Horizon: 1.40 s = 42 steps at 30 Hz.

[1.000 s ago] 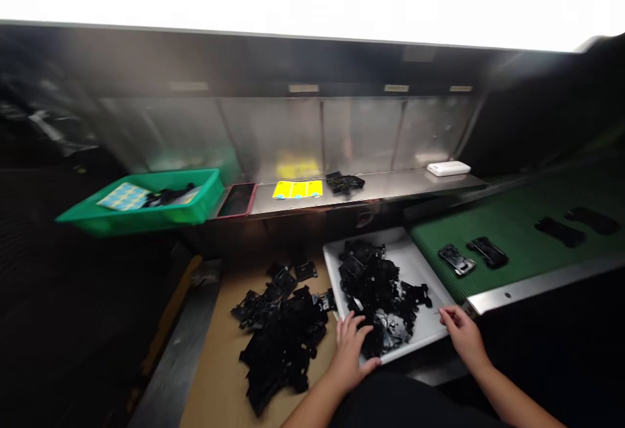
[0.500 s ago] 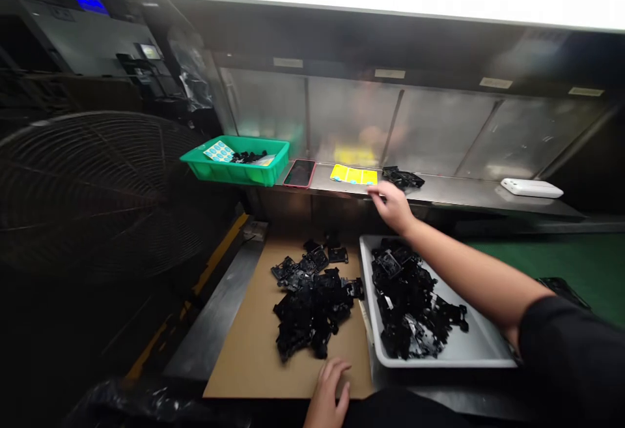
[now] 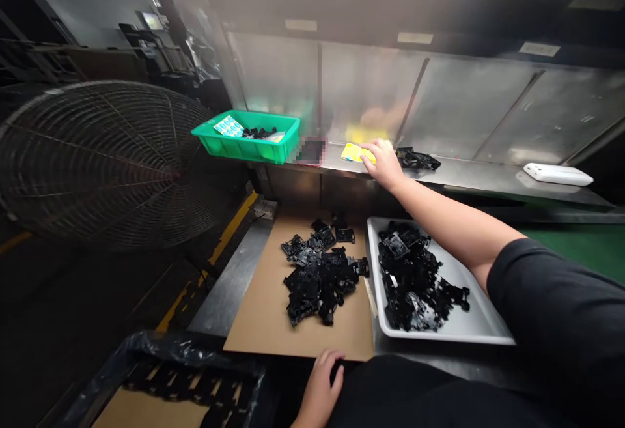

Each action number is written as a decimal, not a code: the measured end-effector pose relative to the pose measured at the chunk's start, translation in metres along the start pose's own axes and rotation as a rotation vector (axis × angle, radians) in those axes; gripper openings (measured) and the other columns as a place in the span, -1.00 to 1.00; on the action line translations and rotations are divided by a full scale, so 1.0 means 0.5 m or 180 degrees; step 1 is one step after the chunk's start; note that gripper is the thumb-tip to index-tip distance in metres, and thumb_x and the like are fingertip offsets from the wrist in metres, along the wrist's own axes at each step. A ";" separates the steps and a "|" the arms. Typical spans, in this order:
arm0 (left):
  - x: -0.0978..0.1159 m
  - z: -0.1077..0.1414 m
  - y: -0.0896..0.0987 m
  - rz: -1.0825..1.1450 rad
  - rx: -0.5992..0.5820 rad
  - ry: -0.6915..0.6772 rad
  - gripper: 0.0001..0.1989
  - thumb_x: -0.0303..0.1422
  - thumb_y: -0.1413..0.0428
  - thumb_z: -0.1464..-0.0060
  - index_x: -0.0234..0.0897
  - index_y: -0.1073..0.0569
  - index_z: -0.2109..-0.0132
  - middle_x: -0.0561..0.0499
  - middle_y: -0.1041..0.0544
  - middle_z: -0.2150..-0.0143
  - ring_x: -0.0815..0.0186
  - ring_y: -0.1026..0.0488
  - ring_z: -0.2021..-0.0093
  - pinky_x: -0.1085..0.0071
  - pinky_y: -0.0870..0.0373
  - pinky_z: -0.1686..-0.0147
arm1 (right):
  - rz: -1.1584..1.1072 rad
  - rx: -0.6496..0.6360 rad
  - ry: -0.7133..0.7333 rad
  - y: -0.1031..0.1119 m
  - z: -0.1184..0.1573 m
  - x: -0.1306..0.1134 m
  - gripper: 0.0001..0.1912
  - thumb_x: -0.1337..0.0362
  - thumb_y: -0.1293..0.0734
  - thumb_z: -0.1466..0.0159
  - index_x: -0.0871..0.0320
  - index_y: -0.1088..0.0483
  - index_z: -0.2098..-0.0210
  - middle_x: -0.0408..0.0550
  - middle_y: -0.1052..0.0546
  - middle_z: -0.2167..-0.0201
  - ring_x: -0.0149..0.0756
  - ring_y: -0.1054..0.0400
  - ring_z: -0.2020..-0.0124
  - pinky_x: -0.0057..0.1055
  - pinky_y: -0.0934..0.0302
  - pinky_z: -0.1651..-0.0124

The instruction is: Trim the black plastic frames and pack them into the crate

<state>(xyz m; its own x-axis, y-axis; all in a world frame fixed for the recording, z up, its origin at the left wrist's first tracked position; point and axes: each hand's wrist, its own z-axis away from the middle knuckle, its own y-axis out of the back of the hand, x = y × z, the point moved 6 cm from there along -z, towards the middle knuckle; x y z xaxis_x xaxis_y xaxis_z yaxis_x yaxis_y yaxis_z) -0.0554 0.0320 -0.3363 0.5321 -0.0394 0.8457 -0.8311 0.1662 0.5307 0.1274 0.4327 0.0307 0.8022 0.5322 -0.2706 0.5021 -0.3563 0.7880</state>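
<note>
My right hand point(image 3: 385, 162) reaches to the shelf, its thumb and fingers closed at the right part of a yellow label sheet point(image 3: 349, 152). Part of the sheet is covered by my fingers. Close by on the right lies a bunch of black parts point(image 3: 418, 159). My left hand point(image 3: 322, 379) rests at the near edge of a brown cardboard sheet point(image 3: 263, 324), fingers loosely bent, thumb apart, holding nothing visible. On the cardboard is a pile of black plastic parts point(image 3: 319, 285). More black plastic parts point(image 3: 413, 278) are heaped in a white tray point(image 3: 481, 324) to its right.
The metal shelf point(image 3: 473, 177) carries a green bin point(image 3: 244, 148), a blurred-out dark object point(image 3: 311, 152) and a white device point(image 3: 558, 174). A big fan point(image 3: 112, 167) stands on the left. Below it, a plastic-lined crate point(image 3: 146, 343) holds rows of black parts.
My right hand has come from just in front of the shelf onto the yellow label sheet. The view has tilted down, bringing the crate at lower left into sight. My left hand stays near the cardboard's edge.
</note>
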 end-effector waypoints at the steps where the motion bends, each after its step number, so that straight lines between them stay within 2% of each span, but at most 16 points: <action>1: 0.007 -0.008 -0.001 -0.0032 -0.0067 -0.0014 -0.70 -0.36 0.03 -0.32 -0.23 -0.58 0.00 -0.23 -0.64 0.03 0.06 -0.62 0.00 0.09 -0.58 -0.07 | -0.0058 0.0034 0.0126 0.005 0.032 -0.023 -0.59 0.20 -0.25 -0.46 0.19 -0.47 -0.22 0.22 -0.46 -0.17 0.08 -0.26 -0.22 0.02 -0.15 -0.33; 4: 0.032 -0.045 -0.019 -0.0142 -0.0358 -0.0144 -0.68 -0.42 0.06 -0.34 -0.23 -0.57 -0.03 -0.20 -0.63 0.01 0.11 -0.59 -0.02 0.15 -0.54 -0.07 | -0.0725 -0.0005 0.1257 0.007 0.186 -0.117 -0.69 0.21 -0.30 -0.45 0.11 -0.49 -0.14 0.15 -0.52 -0.09 0.00 -0.35 -0.15 0.00 -0.23 -0.28; 6: 0.051 -0.083 -0.046 -0.0232 -0.0610 -0.0316 -0.67 -0.49 0.04 -0.31 -0.20 -0.57 -0.04 -0.15 -0.63 0.00 0.14 -0.56 -0.06 0.18 -0.50 -0.12 | -0.1134 -0.0318 0.1507 -0.006 0.317 -0.153 -0.76 0.29 -0.31 -0.44 0.08 -0.50 -0.07 0.10 -0.56 0.02 -0.07 -0.41 -0.05 -0.07 -0.33 -0.16; 9: 0.080 -0.156 -0.102 -0.0431 -0.0949 -0.0572 -0.57 -0.56 -0.05 -0.24 -0.15 -0.53 -0.17 -0.11 -0.55 -0.21 0.12 -0.46 -0.21 0.14 -0.40 -0.25 | -0.1598 -0.0948 0.1060 -0.041 0.501 -0.163 -0.81 0.33 -0.29 -0.45 0.07 -0.50 0.00 0.07 -0.60 0.14 -0.14 -0.46 0.09 -0.16 -0.40 -0.02; 11: 0.093 -0.208 -0.138 -0.0611 -0.1089 -0.0625 -0.51 -0.48 -0.13 -0.26 -0.17 -0.42 -0.31 -0.15 -0.42 -0.36 0.03 -0.38 -0.31 -0.03 -0.34 -0.30 | -0.1708 -0.1011 0.0599 -0.050 0.595 -0.154 -0.82 0.35 -0.26 -0.46 0.09 -0.49 0.04 0.04 -0.61 0.20 -0.17 -0.48 0.14 -0.20 -0.42 0.03; 13: 0.100 -0.254 -0.169 -0.0767 -0.1180 -0.0611 -0.50 -0.33 -0.19 -0.29 -0.20 -0.38 -0.34 -0.19 -0.37 -0.39 -0.04 -0.36 -0.32 -0.16 -0.33 -0.29 | -0.1684 -0.1069 0.0455 -0.047 0.663 -0.153 -0.82 0.37 -0.25 -0.46 0.10 -0.50 0.07 0.04 -0.61 0.25 -0.18 -0.49 0.21 -0.25 -0.43 0.12; 15: 0.103 -0.286 -0.187 -0.0849 -0.1222 -0.0586 -0.52 -0.22 -0.22 -0.29 -0.22 -0.42 -0.29 -0.19 -0.39 -0.36 -0.03 -0.39 -0.30 -0.17 -0.36 -0.27 | -0.1684 -0.1287 0.0352 -0.042 0.705 -0.152 -0.82 0.35 -0.25 -0.47 0.09 -0.51 0.07 0.02 -0.62 0.25 -0.19 -0.50 0.21 -0.26 -0.43 0.11; 18: 0.097 -0.304 -0.189 -0.0814 -0.1170 -0.0511 -0.57 -0.19 -0.22 -0.30 -0.26 -0.46 -0.23 -0.18 -0.44 -0.30 0.00 -0.43 -0.26 -0.13 -0.41 -0.24 | -0.1679 -0.1679 0.0285 -0.030 0.737 -0.150 -0.79 0.34 -0.25 -0.48 0.07 -0.51 0.02 0.02 -0.64 0.19 -0.18 -0.50 0.16 -0.23 -0.40 0.02; 21: 0.087 -0.277 -0.162 -0.0561 -0.1010 -0.0381 -0.66 -0.22 -0.21 -0.31 -0.28 -0.50 -0.13 -0.15 -0.50 -0.20 0.07 -0.48 -0.17 -0.04 -0.47 -0.17 | -0.1715 -0.1738 -0.0016 -0.022 0.746 -0.138 -0.78 0.33 -0.23 -0.49 0.08 -0.52 0.02 0.03 -0.63 0.17 -0.19 -0.49 0.14 -0.25 -0.36 0.01; 23: 0.086 -0.239 -0.132 -0.0273 -0.0852 -0.0284 -0.77 -0.27 -0.21 -0.30 -0.30 -0.52 -0.01 -0.11 -0.54 -0.07 0.16 -0.51 -0.04 0.07 -0.51 -0.06 | -0.1873 -0.1758 -0.0456 -0.031 0.751 -0.127 -0.78 0.28 -0.24 -0.48 0.09 -0.54 0.05 0.04 -0.63 0.17 -0.18 -0.49 0.13 -0.27 -0.35 0.01; 26: 0.099 -0.170 -0.080 0.0232 -0.0556 -0.0149 -0.98 -0.47 -0.15 -0.24 -0.29 -0.47 0.19 -0.02 -0.49 0.12 0.31 -0.47 0.20 0.31 -0.48 0.16 | -0.2088 -0.1932 -0.1294 -0.061 0.767 -0.111 -0.79 0.21 -0.30 -0.42 0.13 -0.57 0.19 0.02 -0.63 0.24 -0.16 -0.49 0.18 -0.28 -0.33 0.07; 28: 0.115 -0.133 -0.042 0.0530 -0.0282 -0.0044 -0.89 -0.55 -0.07 -0.16 -0.26 -0.41 0.25 0.01 -0.43 0.19 0.34 -0.42 0.27 0.39 -0.41 0.24 | -0.2134 -0.2042 -0.1699 -0.082 0.773 -0.105 -0.77 0.17 -0.34 -0.37 0.15 -0.55 0.33 -0.01 -0.60 0.38 -0.18 -0.45 0.31 -0.31 -0.30 0.20; 31: 0.138 -0.103 0.013 0.0862 0.0201 0.0120 -0.88 -0.54 0.01 -0.15 -0.22 -0.34 0.24 0.03 -0.36 0.27 0.32 -0.38 0.30 0.39 -0.36 0.27 | -0.2329 -0.2213 -0.1993 -0.112 0.770 -0.110 -0.66 0.08 -0.40 -0.33 0.16 -0.51 0.49 -0.06 -0.54 0.54 -0.25 -0.36 0.49 -0.37 -0.21 0.38; 34: 0.165 -0.095 0.057 0.1063 0.0518 0.0105 -0.91 -0.48 0.05 -0.22 -0.20 -0.30 0.23 0.04 -0.34 0.30 0.31 -0.36 0.31 0.39 -0.35 0.27 | -0.2744 -0.2455 -0.2292 -0.148 0.761 -0.133 -0.57 -0.05 -0.48 -0.25 0.18 -0.53 0.51 -0.06 -0.54 0.57 -0.32 -0.33 0.58 -0.40 -0.18 0.47; 38: 0.209 -0.080 0.094 0.1052 0.0546 -0.0223 -0.89 -0.46 0.00 -0.23 -0.19 -0.30 0.30 0.01 -0.36 0.27 0.27 -0.39 0.25 0.34 -0.37 0.19 | -0.3481 -0.2562 -0.2871 -0.190 0.751 -0.176 -0.46 -0.23 -0.47 -0.20 0.19 -0.57 0.35 0.05 -0.64 0.37 -0.30 -0.44 0.51 -0.36 -0.37 0.46; 42: 0.228 -0.067 0.110 0.0775 0.0188 -0.0610 -0.92 -0.39 -0.09 -0.23 -0.19 -0.40 0.27 -0.04 -0.46 0.23 0.20 -0.47 0.16 0.26 -0.44 0.09 | -0.4164 -0.2268 -0.3303 -0.203 0.737 -0.199 -0.54 -0.19 -0.47 -0.22 0.11 -0.53 0.30 0.09 -0.64 0.27 -0.18 -0.53 0.33 -0.19 -0.51 0.26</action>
<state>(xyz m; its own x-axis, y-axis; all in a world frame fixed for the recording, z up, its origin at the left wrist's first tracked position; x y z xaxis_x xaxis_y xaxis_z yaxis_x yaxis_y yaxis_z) -0.0350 0.0694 -0.2123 0.2808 -0.1915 0.9405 -0.9413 0.1362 0.3088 0.1155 0.1327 -0.2263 0.0406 -0.5730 -0.8185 0.9088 0.3617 -0.2081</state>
